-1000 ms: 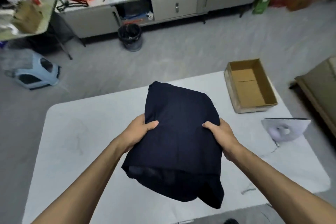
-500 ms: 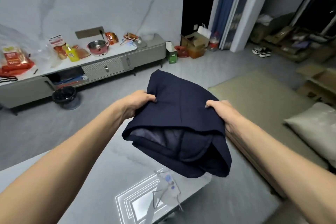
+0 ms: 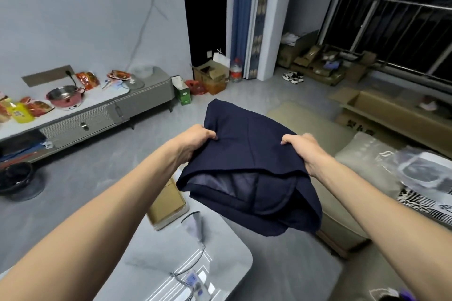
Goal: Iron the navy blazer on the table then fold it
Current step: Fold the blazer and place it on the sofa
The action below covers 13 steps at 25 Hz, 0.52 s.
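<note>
Blazer: folded navy blazer (image 3: pixel 247 168) up in the air, past the table (image 3: pixel 171 264) edge.
Hands: left hand (image 3: pixel 195 139) and right hand (image 3: pixel 303 149) pinching opposite sides.
Risk: sagging lower layers, fold could spill open.

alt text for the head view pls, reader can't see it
A left hand and a right hand grip a folded navy blazer by its sides, held up in the air. Lower left, a white table carries an iron and a cardboard box; a beige sofa lies behind the blazer.
</note>
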{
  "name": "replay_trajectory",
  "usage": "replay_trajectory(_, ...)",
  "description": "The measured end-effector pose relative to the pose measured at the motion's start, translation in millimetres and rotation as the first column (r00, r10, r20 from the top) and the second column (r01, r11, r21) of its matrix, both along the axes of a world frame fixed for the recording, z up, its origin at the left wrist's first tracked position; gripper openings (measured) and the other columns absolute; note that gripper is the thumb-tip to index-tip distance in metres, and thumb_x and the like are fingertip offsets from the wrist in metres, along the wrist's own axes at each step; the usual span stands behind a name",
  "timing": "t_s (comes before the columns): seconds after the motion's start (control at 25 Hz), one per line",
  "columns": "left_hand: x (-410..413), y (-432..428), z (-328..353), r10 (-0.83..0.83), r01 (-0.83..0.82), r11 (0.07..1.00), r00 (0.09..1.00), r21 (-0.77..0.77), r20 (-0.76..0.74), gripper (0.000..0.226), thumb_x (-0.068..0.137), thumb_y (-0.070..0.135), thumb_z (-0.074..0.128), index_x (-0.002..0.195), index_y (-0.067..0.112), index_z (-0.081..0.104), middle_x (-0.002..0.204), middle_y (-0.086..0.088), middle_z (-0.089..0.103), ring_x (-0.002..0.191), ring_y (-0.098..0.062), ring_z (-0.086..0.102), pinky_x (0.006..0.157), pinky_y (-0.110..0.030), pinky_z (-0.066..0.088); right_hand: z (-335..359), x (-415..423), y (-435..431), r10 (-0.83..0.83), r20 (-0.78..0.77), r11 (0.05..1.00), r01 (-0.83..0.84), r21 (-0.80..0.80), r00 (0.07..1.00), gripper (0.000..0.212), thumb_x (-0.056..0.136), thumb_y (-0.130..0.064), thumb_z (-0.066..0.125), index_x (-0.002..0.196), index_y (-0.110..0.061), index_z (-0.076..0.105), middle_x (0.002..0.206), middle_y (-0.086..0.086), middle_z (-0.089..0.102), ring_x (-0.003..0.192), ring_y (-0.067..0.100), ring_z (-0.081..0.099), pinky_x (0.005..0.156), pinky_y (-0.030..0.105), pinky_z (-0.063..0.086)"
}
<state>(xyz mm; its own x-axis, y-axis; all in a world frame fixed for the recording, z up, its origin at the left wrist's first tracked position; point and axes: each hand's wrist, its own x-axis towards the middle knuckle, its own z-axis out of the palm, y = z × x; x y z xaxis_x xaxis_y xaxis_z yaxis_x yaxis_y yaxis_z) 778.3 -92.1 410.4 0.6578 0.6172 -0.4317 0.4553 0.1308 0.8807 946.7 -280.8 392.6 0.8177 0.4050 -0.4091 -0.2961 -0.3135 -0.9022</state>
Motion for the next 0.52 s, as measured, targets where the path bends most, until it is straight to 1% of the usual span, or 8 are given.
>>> replay_trajectory(0.04,10.5,3.2,-1.0,-0.002,0.002,1.0,1.0,0.008,0.0,0.008,0.087,0.001,0.058,0.091,0.001,0.065,0.085,-0.017,0.068,0.077,-0.031,0.064,0.083,-0.043,0.055,-1.1,6.1,0.2,-0.019,-0.011,1.0,0.019,0.005,1.0,0.032,0.072,-0.009,0.064,0.101,0.001,0.056,0.09,0.018,0.065,0.072,0.029,0.063,0.058,0.031,0.052)
replay_trajectory(0.08,20.5,6.2,-2.4,0.001,-0.001,1.0,1.0,0.018,0.0,0.013,0.087,0.001,0.059,0.098,-0.001,0.065,0.09,-0.02,0.068,0.08,-0.033,0.064,0.085,-0.045,0.055,-2.6,12.3,0.0,-0.037,-0.016,0.999,0.037,0.014,0.999,0.034,0.071,-0.009,0.064,0.104,0.001,0.058,0.091,0.018,0.066,0.072,0.029,0.064,0.057,0.03,0.052)
replay_trajectory(0.12,33.4,9.1,-2.1,-0.006,0.006,1.0,1.0,0.025,0.005,0.018,0.086,0.001,0.059,0.103,-0.003,0.065,0.094,-0.022,0.068,0.081,-0.033,0.065,0.083,-0.045,0.055,-1.8,21.1,-0.3,-0.054,-0.016,0.998,0.054,0.022,0.998,0.029,0.073,-0.009,0.064,0.101,-0.001,0.06,0.091,0.017,0.066,0.072,0.029,0.063,0.057,0.03,0.051)
replay_trajectory(0.2,60.8,13.7,0.0,-0.026,0.025,0.998,0.999,0.049,0.028,0.022,0.086,0.0,0.06,0.107,-0.006,0.064,0.097,-0.023,0.067,0.08,-0.033,0.064,0.077,-0.04,0.055,2.1,41.6,0.4,-0.078,-0.01,0.996,0.078,0.039,0.997,0.016,0.077,-0.007,0.062,0.093,-0.004,0.061,0.09,0.016,0.067,0.074,0.028,0.063,0.059,0.029,0.05)
replay_trajectory(0.28,90.1,17.8,1.0,-0.041,0.038,0.996,0.998,0.085,0.038,0.026,0.088,0.002,0.061,0.113,-0.007,0.061,0.101,-0.022,0.066,0.081,-0.031,0.063,0.073,-0.035,0.053,3.7,66.3,2.7,-0.103,-0.003,0.994,0.103,0.036,0.995,0.016,0.079,-0.007,0.063,0.094,-0.003,0.061,0.091,0.016,0.068,0.074,0.029,0.064,0.058,0.027,0.051)
replay_trajectory(0.32,105.4,19.2,1.6,-0.049,0.045,0.994,0.998,0.102,0.038,0.027,0.089,0.002,0.061,0.114,-0.006,0.06,0.102,-0.021,0.066,0.083,-0.031,0.063,0.072,-0.034,0.052,2.5,79.6,4.5,-0.114,-0.004,0.993,0.114,0.028,0.994,0.021,0.077,-0.008,0.063,0.096,-0.001,0.061,0.093,0.016,0.069,0.075,0.03,0.066,0.059,0.028,0.052)
replay_trajectory(0.44,148.0,22.5,2.2,-0.067,0.063,0.989,0.997,0.131,0.029,0.021,0.091,0.004,0.061,0.111,-0.002,0.058,0.101,-0.018,0.065,0.085,-0.03,0.063,0.073,-0.034,0.053,-3.7,116.8,8.5,-0.134,-0.028,0.991,0.134,0.008,0.991,0.043,0.067,-0.013,0.066,0.108,0.001,0.06,0.102,0.02,0.069,0.089,0.036,0.07,0.067,0.037,0.055)
replay_trajectory(0.52,183.3,25.6,-0.2,-0.088,0.085,0.987,0.996,0.138,0.018,0.012,0.092,0.005,0.06,0.104,0.002,0.059,0.095,-0.014,0.065,0.077,-0.025,0.063,0.065,-0.031,0.053,-13.2,151.4,11.9,-0.139,-0.037,0.99,0.139,-0.005,0.99,0.047,0.066,-0.014,0.066,0.11,0.0,0.059,0.102,0.021,0.069,0.091,0.036,0.07,0.071,0.04,0.056)
